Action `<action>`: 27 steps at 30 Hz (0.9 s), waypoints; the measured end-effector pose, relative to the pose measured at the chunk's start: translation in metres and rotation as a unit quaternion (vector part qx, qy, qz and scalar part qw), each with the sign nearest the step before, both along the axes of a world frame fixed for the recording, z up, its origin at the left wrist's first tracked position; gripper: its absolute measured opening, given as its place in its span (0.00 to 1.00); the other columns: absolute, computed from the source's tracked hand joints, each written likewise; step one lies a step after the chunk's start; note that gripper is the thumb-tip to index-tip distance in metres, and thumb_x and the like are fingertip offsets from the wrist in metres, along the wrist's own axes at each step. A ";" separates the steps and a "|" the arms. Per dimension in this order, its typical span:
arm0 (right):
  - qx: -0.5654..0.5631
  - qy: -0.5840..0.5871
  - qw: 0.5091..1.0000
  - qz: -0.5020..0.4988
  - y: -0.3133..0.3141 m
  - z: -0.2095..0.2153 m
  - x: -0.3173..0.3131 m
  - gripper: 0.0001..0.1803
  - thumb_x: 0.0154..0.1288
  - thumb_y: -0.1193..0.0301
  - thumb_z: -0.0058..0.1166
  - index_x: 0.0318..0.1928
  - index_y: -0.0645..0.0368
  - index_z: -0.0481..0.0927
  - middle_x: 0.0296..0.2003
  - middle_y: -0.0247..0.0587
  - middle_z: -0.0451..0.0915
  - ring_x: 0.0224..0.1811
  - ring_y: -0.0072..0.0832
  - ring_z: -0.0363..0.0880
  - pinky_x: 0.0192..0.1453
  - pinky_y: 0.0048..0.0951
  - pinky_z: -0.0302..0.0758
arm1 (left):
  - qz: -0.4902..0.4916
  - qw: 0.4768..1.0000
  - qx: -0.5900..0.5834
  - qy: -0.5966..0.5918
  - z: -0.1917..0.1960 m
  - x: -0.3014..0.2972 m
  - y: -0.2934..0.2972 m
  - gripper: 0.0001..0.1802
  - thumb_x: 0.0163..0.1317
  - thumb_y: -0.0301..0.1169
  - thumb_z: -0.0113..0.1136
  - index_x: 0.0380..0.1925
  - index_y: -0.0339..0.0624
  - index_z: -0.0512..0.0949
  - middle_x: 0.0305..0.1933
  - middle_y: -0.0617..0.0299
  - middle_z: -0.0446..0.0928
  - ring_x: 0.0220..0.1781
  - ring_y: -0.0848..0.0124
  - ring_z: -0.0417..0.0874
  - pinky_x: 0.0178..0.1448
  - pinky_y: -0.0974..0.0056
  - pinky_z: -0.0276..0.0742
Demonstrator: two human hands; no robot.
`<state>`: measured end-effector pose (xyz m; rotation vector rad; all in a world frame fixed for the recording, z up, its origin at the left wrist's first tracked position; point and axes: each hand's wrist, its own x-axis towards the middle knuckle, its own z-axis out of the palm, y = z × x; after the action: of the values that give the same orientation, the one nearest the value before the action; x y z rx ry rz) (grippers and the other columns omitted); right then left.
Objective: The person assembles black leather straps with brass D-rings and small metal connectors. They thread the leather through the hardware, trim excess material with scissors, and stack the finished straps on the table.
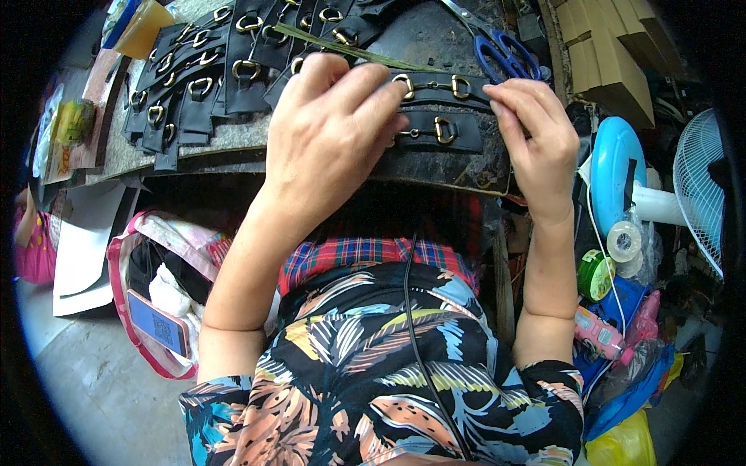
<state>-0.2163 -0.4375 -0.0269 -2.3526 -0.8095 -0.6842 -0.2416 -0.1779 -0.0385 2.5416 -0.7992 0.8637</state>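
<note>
Two black leather straps with brass D-rings lie on the dark worktable (435, 167) in front of me. My left hand (330, 128) presses down on the left part of both, fingertips at a ring of the upper strap (439, 84). My right hand (536, 132) pinches that upper strap's right end. The lower strap (447, 132) shows one D-ring between my hands. Whether my fingers grip or only press is hard to tell.
Several more black straps with rings (210, 66) are laid out at the back left. Blue-handled scissors (505, 50) lie at the back right, with cardboard boxes (610, 54) beyond. A fan (699, 194), tape rolls (622, 241) and a phone (159, 322) in a pink bag surround me.
</note>
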 end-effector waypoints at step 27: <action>-0.012 -0.005 0.999 0.034 0.002 -0.016 -0.011 0.12 0.60 0.75 0.69 0.46 0.59 0.90 0.48 0.43 0.89 0.52 0.42 0.86 0.58 0.41 0.81 | -0.002 0.997 0.071 0.034 -0.008 -0.017 -0.001 0.27 0.67 0.56 0.62 0.57 0.52 0.85 0.62 0.70 0.82 0.59 0.61 0.75 0.64 0.53 0.70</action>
<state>-0.2270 -0.4353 -0.0433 -2.3335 -0.9042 -0.6623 -0.2589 -0.1791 -0.0461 2.6747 -0.8721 0.7393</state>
